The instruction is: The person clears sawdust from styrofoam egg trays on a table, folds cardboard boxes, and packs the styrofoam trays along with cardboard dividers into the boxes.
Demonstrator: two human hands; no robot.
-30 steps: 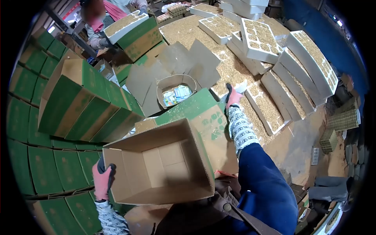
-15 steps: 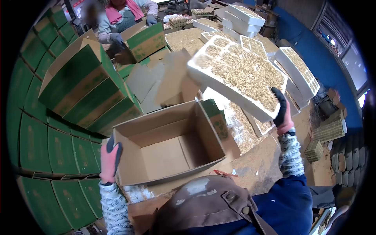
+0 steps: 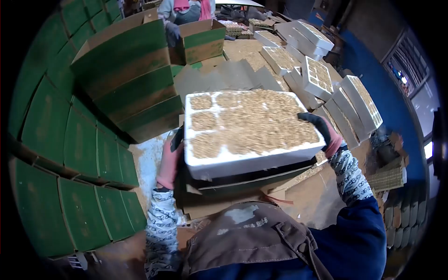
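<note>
A white foam tray with grain-like husks in and over its compartments is above a cardboard box, which it mostly covers. My right hand, in a pink and black glove, grips the tray's right edge, fingers over the rim. At the left end, my left hand is closed at the tray and box edge; its fingertips are partly hidden, and which of the two it holds is hard to tell. The box's inside is hidden by the tray.
Green and brown boxes stand stacked at the left, with more along the far left. Opened cardboard flaps lie behind the tray. More foam trays are stacked at the right. Across the table a person stands beside a box.
My right hand first reached to the trays, then lifted one and brought it left over the box. The open box is now largely covered. My left hand has stayed at the box's left side.
</note>
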